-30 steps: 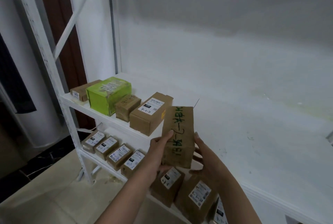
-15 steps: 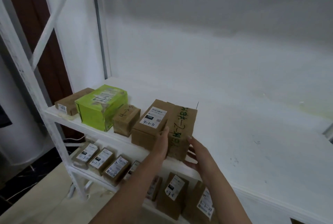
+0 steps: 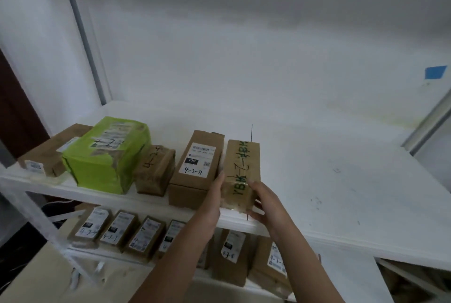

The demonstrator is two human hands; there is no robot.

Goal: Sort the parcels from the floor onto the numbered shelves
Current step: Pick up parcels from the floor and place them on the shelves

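Since a second ago we have brought the brown parcel [image 3: 241, 173] down onto the white shelf [image 3: 341, 193], at its front edge just beside the labelled box [image 3: 196, 168]. Our left hand [image 3: 214, 195] and right hand [image 3: 264, 201] grasp its near end, with bare shelf wide open rightward. Green handwriting runs along its taped top.

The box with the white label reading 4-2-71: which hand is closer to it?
Left. The left hand lies beside the labelled box; the right hand is beyond the green-lettered parcel.

The white shelf [image 3: 317, 180] carries brown parcels [image 3: 196, 171] and a green parcel [image 3: 107, 153] in a row.
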